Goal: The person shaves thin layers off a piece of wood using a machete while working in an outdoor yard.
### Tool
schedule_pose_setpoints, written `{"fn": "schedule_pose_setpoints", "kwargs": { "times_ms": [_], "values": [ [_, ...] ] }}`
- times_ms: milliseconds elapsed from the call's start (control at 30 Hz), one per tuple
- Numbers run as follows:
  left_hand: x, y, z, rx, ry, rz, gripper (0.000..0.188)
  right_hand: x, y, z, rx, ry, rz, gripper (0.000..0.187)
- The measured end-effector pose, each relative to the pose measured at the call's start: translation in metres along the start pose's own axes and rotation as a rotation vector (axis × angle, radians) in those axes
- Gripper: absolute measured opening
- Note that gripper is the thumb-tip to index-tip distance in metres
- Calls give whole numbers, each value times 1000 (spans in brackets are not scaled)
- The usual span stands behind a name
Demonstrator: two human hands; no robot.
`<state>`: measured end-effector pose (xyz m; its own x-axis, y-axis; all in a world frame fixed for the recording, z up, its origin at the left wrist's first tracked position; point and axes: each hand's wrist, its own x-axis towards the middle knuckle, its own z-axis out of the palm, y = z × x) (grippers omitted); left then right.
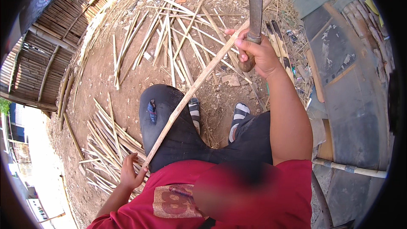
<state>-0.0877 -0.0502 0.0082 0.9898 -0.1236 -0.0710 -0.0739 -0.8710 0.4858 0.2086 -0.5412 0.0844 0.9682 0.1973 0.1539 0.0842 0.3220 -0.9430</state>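
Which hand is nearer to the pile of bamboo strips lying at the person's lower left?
Left. The left hand is right above that pile, holding the long strip's end. The right hand is far away, gripping a knife.

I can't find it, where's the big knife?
In the head view, the big knife is up top, right of centre, held upright in the right hand, against the long bamboo strip.

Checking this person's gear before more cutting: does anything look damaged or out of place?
Yes. The dark trousers have a tear on the raised knee, with blue showing through. The feet wear only open striped sandals while the right hand grips a big blade against a bamboo strip.
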Motion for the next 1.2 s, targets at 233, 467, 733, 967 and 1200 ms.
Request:
{"fn": "schedule_pose_setpoints", "kwargs": {
  "times_ms": [233, 467, 733, 967, 1200],
  "values": [
    [-36, -23, 33, -177, -69, -277, 32, 8, -7, 11, -382, 158, 169, 34],
    [1, -10, 7, -608, -303, -352, 44, -11, -18, -10, -1272, 102, 140, 62],
    [48, 18, -22, -986, -540, -517, 44, -7, 27, 45, -1388, -371, 54, 43],
    [52, 17, -20, -1005, -540, -538, 43, 6, 33, 23, -1422, -153, 126, 46],
    [46, 1, -8, -759, -414, -427, 49, -2, 24, 58, -1454, -390, 84, 41]
  ]
}}
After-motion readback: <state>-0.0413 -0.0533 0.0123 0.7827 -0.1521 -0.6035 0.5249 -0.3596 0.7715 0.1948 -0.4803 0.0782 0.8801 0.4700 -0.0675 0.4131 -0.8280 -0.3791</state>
